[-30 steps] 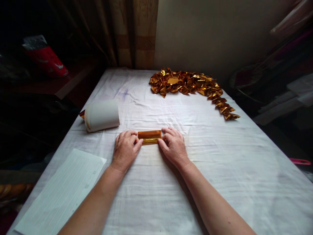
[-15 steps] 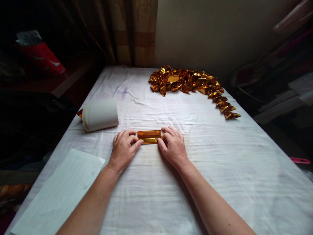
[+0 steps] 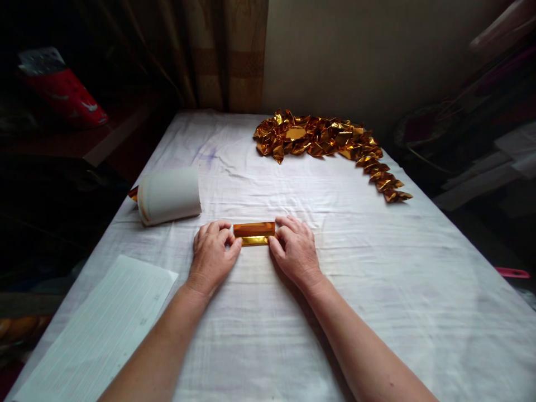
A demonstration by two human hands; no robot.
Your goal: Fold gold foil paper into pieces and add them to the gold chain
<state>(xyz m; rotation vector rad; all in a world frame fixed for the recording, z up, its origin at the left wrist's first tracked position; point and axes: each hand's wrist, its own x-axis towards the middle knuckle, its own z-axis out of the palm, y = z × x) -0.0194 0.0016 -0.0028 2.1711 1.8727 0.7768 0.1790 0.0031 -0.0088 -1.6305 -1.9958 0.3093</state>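
A narrow strip of folded gold foil paper (image 3: 254, 233) lies flat on the white cloth-covered table (image 3: 335, 290) in front of me. My left hand (image 3: 212, 255) pinches the strip's left end between thumb and curled fingers. At the other end, my right hand (image 3: 295, 249) grips it the same way. Both hands rest on the cloth.
A curving heap of several folded gold foil pieces (image 3: 326, 144) lies at the far right of the table. A curled stack of white-backed sheets (image 3: 168, 195) sits to the left. A printed white sheet (image 3: 96, 329) lies at the near left edge. A red object (image 3: 62, 92) stands on a dark shelf.
Both hands stay on the strip's ends with almost no movement. The view has shifted slightly.
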